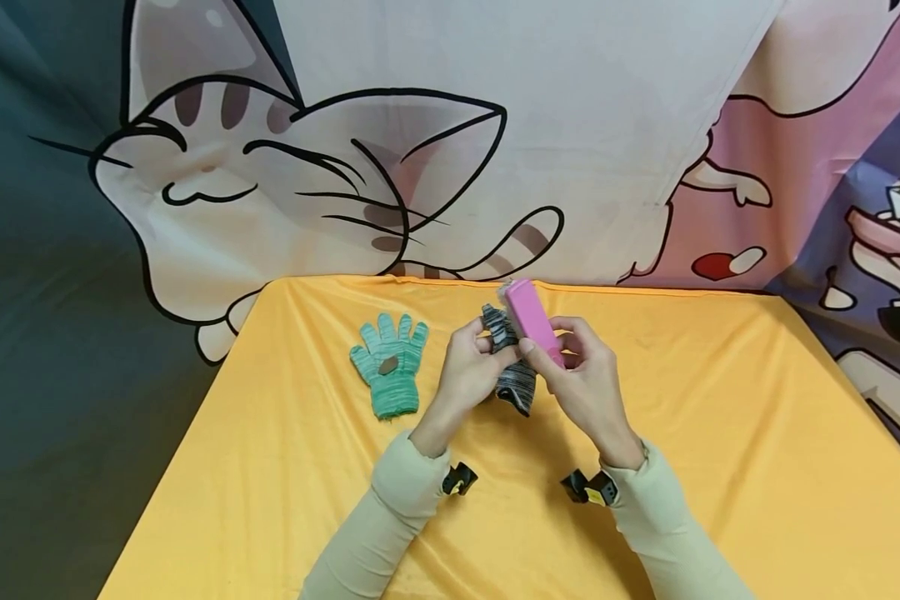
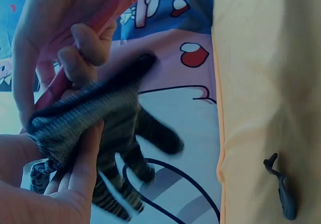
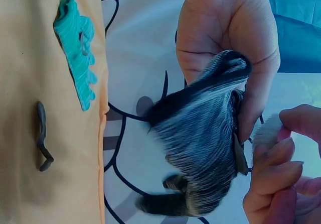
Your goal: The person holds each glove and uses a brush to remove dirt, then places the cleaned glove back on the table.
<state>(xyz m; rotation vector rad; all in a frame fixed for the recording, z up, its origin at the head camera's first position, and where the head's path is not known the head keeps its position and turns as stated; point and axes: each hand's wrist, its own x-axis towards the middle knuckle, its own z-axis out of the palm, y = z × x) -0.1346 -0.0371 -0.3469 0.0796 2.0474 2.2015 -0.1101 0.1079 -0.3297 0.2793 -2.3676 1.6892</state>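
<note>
My left hand point(image 1: 471, 367) grips a black and grey knit glove point(image 1: 516, 387) above the yellow-covered table. In the left wrist view the glove's point(image 2: 113, 128) loose fingers hang away from the palm. A smooth brownish-grey piece point(image 3: 240, 154) shows on the glove's side near the thumb in the right wrist view. My right hand point(image 1: 587, 379) holds a pink brush point(image 1: 532, 318) close beside the glove, its pale bristles point(image 3: 267, 131) near the left thumb. To the left lies a green knit glove point(image 1: 401, 392), fingers pointing away, with a flat brown piece point(image 1: 388, 364) on it.
A bent, dark grey strip point(image 3: 42, 133) lies on the yellow cloth point(image 1: 270, 467); my hands hide it in the head view. Black wrist cameras are strapped near both sleeves point(image 1: 412, 483). Behind the table's far edge hangs a cartoon-cat curtain point(image 1: 585, 150).
</note>
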